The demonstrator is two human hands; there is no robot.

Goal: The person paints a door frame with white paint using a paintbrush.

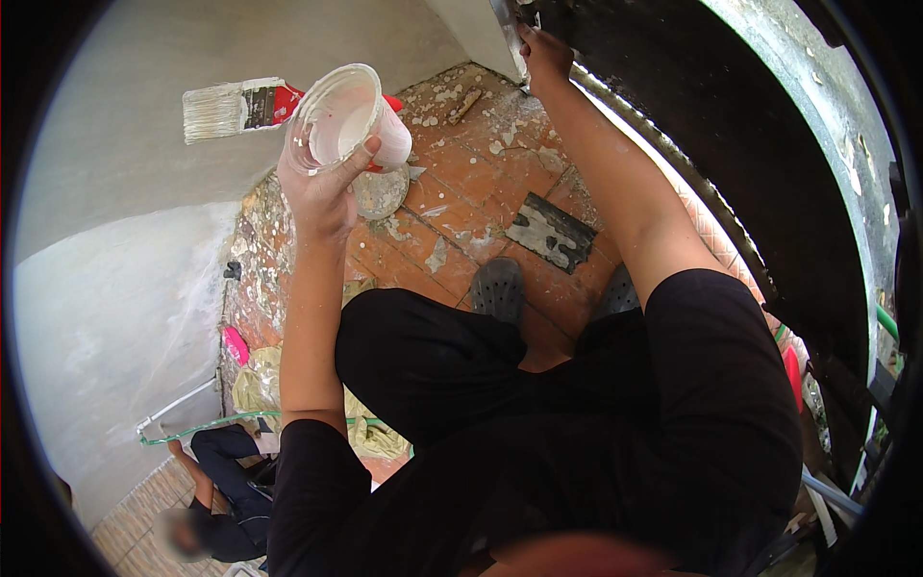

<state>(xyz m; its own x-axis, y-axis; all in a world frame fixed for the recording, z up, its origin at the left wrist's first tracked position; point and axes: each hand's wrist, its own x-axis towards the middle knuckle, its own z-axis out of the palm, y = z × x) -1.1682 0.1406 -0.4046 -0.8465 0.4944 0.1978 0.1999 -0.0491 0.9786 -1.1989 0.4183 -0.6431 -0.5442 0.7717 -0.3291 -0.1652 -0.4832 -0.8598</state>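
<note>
My left hand (322, 197) is closed around a clear plastic cup (373, 115) with white paint inside, tilted so its mouth faces me. A wide paintbrush (231, 110) with a red handle is in the same hand, passing behind the cup. Its pale bristles point left, toward the wall, and are coated white. At the top, my right hand (546, 60) is closed at the edge of a dark door (663, 67), beside a silvery metal strip (510, 38). Some of its fingers are hidden.
Paint-splattered orange tiles (461, 178) lie below, with a round pale lid-like disc (383, 192) and a dark flat piece (551, 233) near my shoes (497, 288). A grey-white wall (125, 288) curves along the left. Another person (231, 490) sits lower left by a green pole (212, 423).
</note>
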